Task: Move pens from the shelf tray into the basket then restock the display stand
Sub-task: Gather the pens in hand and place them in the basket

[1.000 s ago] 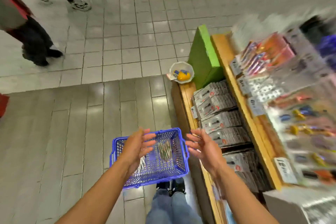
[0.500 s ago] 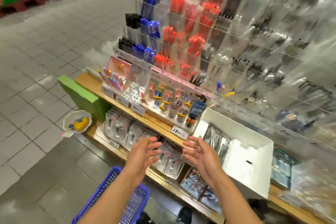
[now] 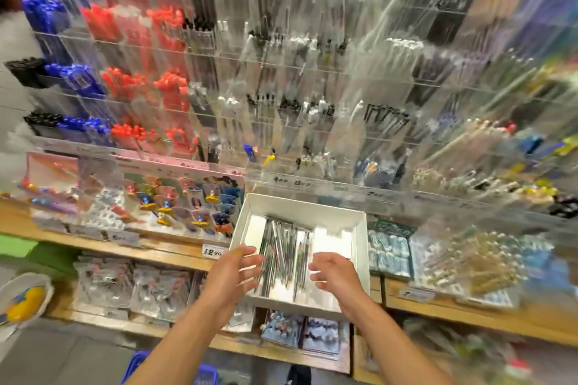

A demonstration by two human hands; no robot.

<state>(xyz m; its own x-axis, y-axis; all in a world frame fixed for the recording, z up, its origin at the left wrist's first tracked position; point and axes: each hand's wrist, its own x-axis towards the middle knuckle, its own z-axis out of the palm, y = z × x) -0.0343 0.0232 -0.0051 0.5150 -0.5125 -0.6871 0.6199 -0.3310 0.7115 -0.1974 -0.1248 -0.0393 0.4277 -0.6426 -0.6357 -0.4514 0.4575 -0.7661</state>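
Pens [image 3: 283, 255] lying in white shelf tray [image 3: 361, 247], long axes running away from me. I'm seeing left hand [image 3: 233, 269] and right hand [image 3: 333, 270] flanking pile, both spread, holding nothing, about equally near. Blue basket [image 3: 137, 364] sitting low, behind arms.

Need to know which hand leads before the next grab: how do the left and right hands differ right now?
The left hand has fingers spread fairly straight over the white tray's left edge; the right hand has fingers curled loosely downward over the tray's right half. The left sits beside the pens, the right just past them. Both are empty and hover over the tray.
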